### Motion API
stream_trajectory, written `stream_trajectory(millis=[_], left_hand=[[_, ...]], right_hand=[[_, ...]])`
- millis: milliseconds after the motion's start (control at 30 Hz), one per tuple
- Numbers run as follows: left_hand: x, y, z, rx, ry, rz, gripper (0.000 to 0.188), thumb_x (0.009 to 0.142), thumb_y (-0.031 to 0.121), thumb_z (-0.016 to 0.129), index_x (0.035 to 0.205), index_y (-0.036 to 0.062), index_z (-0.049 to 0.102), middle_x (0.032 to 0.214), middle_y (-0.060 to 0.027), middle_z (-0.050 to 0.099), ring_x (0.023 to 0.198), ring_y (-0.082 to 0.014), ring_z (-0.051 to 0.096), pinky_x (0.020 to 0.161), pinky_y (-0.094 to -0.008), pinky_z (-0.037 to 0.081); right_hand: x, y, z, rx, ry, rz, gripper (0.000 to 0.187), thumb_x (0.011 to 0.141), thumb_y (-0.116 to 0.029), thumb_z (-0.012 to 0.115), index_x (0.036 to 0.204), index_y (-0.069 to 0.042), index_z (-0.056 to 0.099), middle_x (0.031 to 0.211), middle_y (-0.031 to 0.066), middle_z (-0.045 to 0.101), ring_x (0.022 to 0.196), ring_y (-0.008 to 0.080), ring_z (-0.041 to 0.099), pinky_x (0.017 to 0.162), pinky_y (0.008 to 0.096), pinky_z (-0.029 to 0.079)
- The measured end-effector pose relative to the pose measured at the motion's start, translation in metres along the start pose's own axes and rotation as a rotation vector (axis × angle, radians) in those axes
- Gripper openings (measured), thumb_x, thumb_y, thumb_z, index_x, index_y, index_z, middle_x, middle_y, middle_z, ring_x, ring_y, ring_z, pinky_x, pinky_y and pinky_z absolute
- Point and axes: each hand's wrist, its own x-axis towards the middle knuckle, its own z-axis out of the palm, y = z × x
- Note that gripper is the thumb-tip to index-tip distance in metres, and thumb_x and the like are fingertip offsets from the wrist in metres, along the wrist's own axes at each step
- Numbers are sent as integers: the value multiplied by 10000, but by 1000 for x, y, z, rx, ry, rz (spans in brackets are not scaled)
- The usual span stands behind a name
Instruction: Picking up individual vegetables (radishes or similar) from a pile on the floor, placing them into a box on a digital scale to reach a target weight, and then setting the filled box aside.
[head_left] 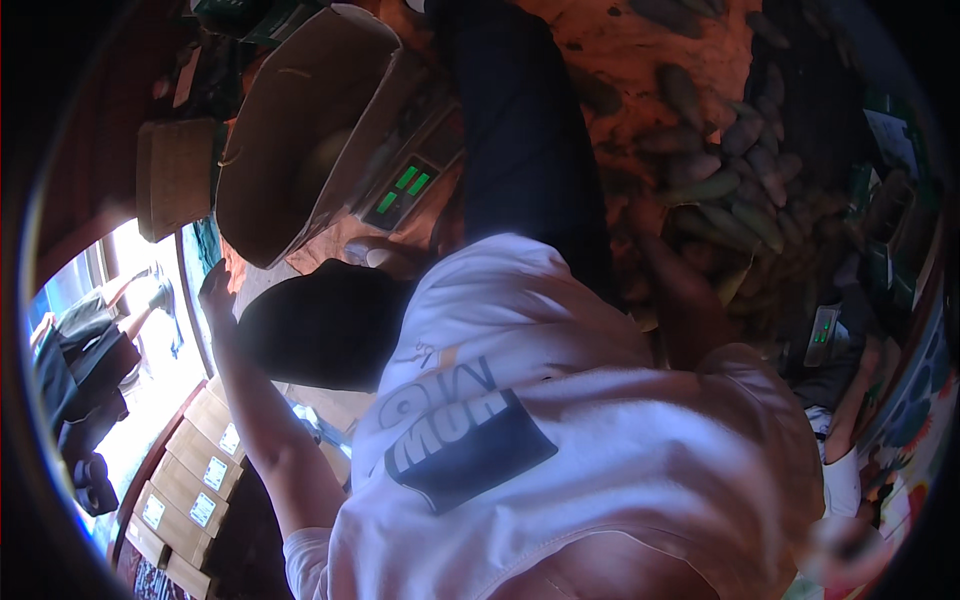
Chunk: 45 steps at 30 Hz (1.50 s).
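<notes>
Two bare hands lie well apart: the left hand (216, 288) is just beside the lower-left end of the open tan cardboard box (295, 140), whose long axis slants from upper right to lower left, while the right hand (645, 216) is nearer the elongated green-brown fruit (742, 190) heaped well right of that box; whether either grasps anything, I cannot tell. Below the box, bold lettering marks the white cloth shirt (610, 450) and white paper labels (215, 473), too small to read, mark brown cardboard cartons (183, 478).
</notes>
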Motion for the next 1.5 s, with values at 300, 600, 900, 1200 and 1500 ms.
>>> stream_trajectory(millis=[300, 600, 900, 1200, 1500], left_hand=[[12, -13, -12, 207, 54, 58, 386, 862, 82, 653, 1248, 91, 676, 1297, -106, 654, 1145, -279, 646, 893, -407, 569], [-15, -12, -5, 194, 112, -24, 423, 905, 252, 635, 1299, 100, 661, 1236, -118, 667, 1139, -235, 612, 917, -444, 509], [-22, 9, 19, 388, 219, 312, 251, 974, 168, 585, 1154, 73, 734, 1117, -149, 734, 1078, -264, 698, 923, -346, 525], [-28, 25, 23, 308, 226, 355, 247, 980, 175, 599, 1174, 90, 726, 1131, -127, 733, 1061, -248, 702, 920, -345, 524], [-22, 118, 34, 313, 261, 607, 330, 952, 242, 641, 1271, 161, 669, 1227, -143, 686, 1115, -328, 659, 954, -396, 501]], right_hand=[[64, -9, 17, 131, 128, -231, 576, 903, -223, 589, 1428, -44, 433, 1343, 183, 523, 1259, 380, 520, 1080, 469, 424], [50, -21, 28, -126, 73, -85, 475, 941, -338, 538, 1344, -89, 502, 1299, 163, 559, 1233, 362, 534, 998, 493, 464], [42, -3, 20, 139, -156, -9, 508, 910, -307, 597, 1332, -43, 495, 1295, 193, 584, 1174, 341, 594, 1001, 452, 473], [10, 38, 5, 241, -201, 141, 547, 875, -257, 658, 1337, -20, 486, 1302, 197, 594, 1166, 331, 606, 1006, 429, 472], [80, 66, -143, 399, 147, 271, 662, 802, -203, 772, 1357, 0, 474, 1241, 180, 635, 1130, 322, 626, 997, 412, 466]])
